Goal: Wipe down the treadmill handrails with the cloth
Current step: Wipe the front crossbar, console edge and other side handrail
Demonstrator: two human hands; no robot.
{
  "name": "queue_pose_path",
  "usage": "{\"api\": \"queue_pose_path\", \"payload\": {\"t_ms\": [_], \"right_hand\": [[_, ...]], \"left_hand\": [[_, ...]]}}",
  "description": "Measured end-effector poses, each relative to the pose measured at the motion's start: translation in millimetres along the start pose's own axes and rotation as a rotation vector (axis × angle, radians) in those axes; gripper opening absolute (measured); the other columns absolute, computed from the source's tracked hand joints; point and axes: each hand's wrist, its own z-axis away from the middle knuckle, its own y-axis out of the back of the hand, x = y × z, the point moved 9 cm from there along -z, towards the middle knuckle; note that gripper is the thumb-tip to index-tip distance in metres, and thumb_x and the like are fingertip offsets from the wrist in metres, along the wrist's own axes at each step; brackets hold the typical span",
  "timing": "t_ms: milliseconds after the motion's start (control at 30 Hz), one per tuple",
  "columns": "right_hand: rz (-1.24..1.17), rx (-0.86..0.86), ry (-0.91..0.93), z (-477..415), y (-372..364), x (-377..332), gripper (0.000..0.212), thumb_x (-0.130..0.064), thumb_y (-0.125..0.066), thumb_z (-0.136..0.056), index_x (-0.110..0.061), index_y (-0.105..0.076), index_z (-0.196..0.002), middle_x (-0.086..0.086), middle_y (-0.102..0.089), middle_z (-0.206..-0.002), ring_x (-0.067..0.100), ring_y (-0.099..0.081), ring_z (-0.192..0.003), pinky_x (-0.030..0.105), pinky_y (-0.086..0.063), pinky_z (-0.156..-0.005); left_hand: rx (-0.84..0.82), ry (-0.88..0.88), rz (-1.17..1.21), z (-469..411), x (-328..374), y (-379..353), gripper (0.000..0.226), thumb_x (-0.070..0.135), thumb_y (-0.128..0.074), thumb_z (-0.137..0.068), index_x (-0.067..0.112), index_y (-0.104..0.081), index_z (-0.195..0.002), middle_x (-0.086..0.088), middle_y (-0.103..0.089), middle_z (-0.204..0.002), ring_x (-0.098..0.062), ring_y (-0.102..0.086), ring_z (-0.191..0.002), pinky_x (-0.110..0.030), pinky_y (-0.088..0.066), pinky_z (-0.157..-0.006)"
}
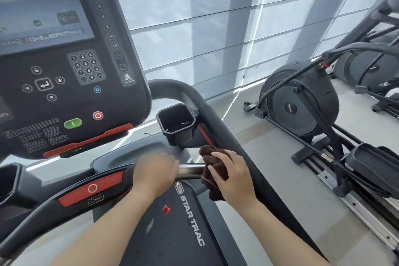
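The treadmill's front crossbar (191, 170) runs across the lower middle, black at the left with a shiny metal section between my hands. My left hand (154, 171) is wrapped over the bar just left of that metal part. My right hand (234, 176) grips a bunched dark brown cloth (212, 165) pressed against the bar's right end, where it meets the thick black right handrail (218, 121). That handrail curves up behind the cup holder and slopes down to the lower right.
The console (64, 60) with screen and keypad fills the upper left. A black cup holder (177, 123) sits beside it. A red stop panel (92, 188) is on the bar. The belt deck (192, 222) lies below. An elliptical machine (302, 101) stands at right.
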Motion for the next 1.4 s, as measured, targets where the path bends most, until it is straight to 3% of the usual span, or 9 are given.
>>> {"api": "queue_pose_path", "payload": {"t_ms": [167,367,500,633,733,967,1067,1233,1400], "right_hand": [[0.217,0.09,0.136,-20.1,38.6,-3.4,0.034,-0.041,-0.053,-0.085,-0.026,-0.058,-0.114,0.005,-0.062,-0.116,0.026,-0.055,-0.099,0.041,-0.046,-0.079],[0.522,-0.31,-0.07,-17.7,-1.6,60.9,0.055,-0.054,-0.061,-0.078,-0.039,-0.044,-0.129,0.003,-0.04,-0.143,0.035,-0.037,-0.126,0.055,-0.04,-0.09],[0.469,-0.369,-0.141,-25.6,-5.6,72.1,0.071,-0.053,-0.061,-0.079,-0.041,-0.028,-0.14,0.001,-0.02,-0.153,0.033,-0.029,-0.131,0.049,-0.041,-0.096],[0.396,-0.296,-0.034,-36.8,-2.0,61.7,0.056,-0.034,-0.067,-0.079,-0.032,-0.047,-0.131,0.005,-0.04,-0.141,0.035,-0.045,-0.115,0.046,-0.045,-0.086],[0.268,-0.235,0.049,-53.8,-1.1,44.7,0.052,-0.023,-0.073,-0.075,-0.027,-0.055,-0.123,0.006,-0.049,-0.132,0.035,-0.051,-0.104,0.046,-0.047,-0.082],[0.072,-0.249,0.185,-108.9,-57.0,-22.8,0.05,-0.037,-0.066,-0.082,-0.031,-0.048,-0.128,0.001,-0.046,-0.136,0.026,-0.045,-0.115,0.046,-0.045,-0.094],[0.119,-0.313,0.195,-121.0,-100.5,-39.3,0.05,-0.041,-0.064,-0.083,-0.03,-0.048,-0.129,0.002,-0.044,-0.138,0.028,-0.042,-0.117,0.048,-0.044,-0.093],[0.357,-0.381,0.336,-131.1,-164.3,-67.7,0.048,-0.048,-0.067,-0.074,-0.033,-0.054,-0.117,0.003,-0.058,-0.121,0.032,-0.056,-0.101,0.045,-0.049,-0.066],[0.403,-0.332,0.319,-141.8,-179.1,-70.7,0.057,-0.045,-0.077,-0.063,-0.032,-0.058,-0.114,0.003,-0.063,-0.116,0.029,-0.061,-0.095,0.04,-0.048,-0.062]], "left_hand": [[0.013,0.02,0.013,-1.4,1.2,1.4,0.042,0.041,-0.03,-0.083,0.023,-0.062,-0.06,0.003,-0.059,-0.055,-0.022,-0.053,-0.05,-0.028,-0.032,-0.049],[-0.008,0.04,0.009,0.8,-0.5,0.9,0.043,0.043,-0.029,-0.083,0.025,-0.061,-0.061,0.005,-0.061,-0.057,-0.02,-0.054,-0.052,-0.028,-0.032,-0.049],[-0.035,0.056,0.018,2.1,-1.8,0.1,0.044,0.045,-0.029,-0.084,0.025,-0.062,-0.062,0.006,-0.061,-0.057,-0.019,-0.054,-0.052,-0.027,-0.03,-0.05],[-0.101,0.136,0.093,-0.5,-7.4,-4.2,0.046,0.048,-0.025,-0.083,0.028,-0.067,-0.079,0.009,-0.065,-0.076,-0.016,-0.058,-0.069,-0.029,-0.033,-0.058],[-0.128,0.26,0.25,-7.3,-17.1,-3.6,0.031,0.042,-0.037,-0.086,0.028,-0.064,-0.092,0.007,-0.064,-0.093,-0.017,-0.059,-0.089,-0.033,-0.044,-0.072],[0.046,0.338,0.31,-32.2,-68.1,13.8,0.035,0.039,-0.038,-0.08,0.021,-0.065,-0.092,0.003,-0.063,-0.099,-0.02,-0.058,-0.094,-0.033,-0.047,-0.072],[0.094,0.311,0.256,-42.3,-97.1,13.5,0.044,0.039,-0.037,-0.077,0.018,-0.065,-0.102,-0.006,-0.061,-0.116,-0.027,-0.056,-0.109,-0.04,-0.048,-0.086],[0.037,0.294,0.212,-54.0,-146.5,0.9,0.051,0.036,-0.037,-0.081,0.023,-0.049,-0.128,-0.004,-0.038,-0.147,-0.025,-0.029,-0.138,-0.048,-0.03,-0.109],[-0.097,0.187,0.195,-46.1,-150.9,-33.6,0.06,0.035,-0.037,-0.085,0.037,-0.021,-0.143,0.004,-0.008,-0.157,-0.016,-0.004,-0.144,-0.04,-0.009,-0.117]]}}
